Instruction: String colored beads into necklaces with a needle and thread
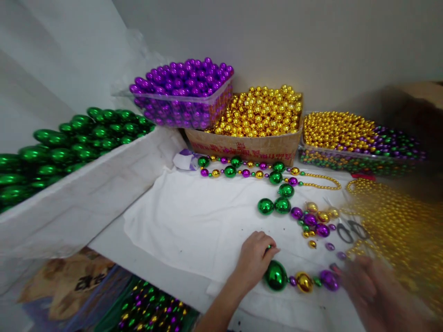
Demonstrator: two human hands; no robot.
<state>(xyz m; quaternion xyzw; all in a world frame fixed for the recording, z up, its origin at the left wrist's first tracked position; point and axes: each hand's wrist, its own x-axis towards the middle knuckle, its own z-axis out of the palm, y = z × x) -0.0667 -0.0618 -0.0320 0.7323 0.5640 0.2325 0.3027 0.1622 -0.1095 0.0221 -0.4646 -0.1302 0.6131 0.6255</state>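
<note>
My left hand [255, 253] is closed in a pinch, with a small green bead [269, 247] showing at its fingertips. Just below those fingers a short row of shiny beads lies on the white cloth [194, 212]: a large green ball [276, 275], a gold ball [304, 281] and a purple ball [330, 280], with small beads between. At the row's right end my right hand [370, 286] is smeared by motion, so its fingers and anything in them cannot be made out. Loose green balls [282, 205], purple balls [322, 229] and gold balls [323, 216] lie farther back.
A bead necklace [245, 173] lies behind. Scissors [351, 231] rest near gold bead strands [398, 226]. At the back stand a purple-ball tub [221, 94], a gold-ball carton [242, 145] and a mixed-bead tray [346, 154]. A white foam box [86, 189] of green balls borders the left.
</note>
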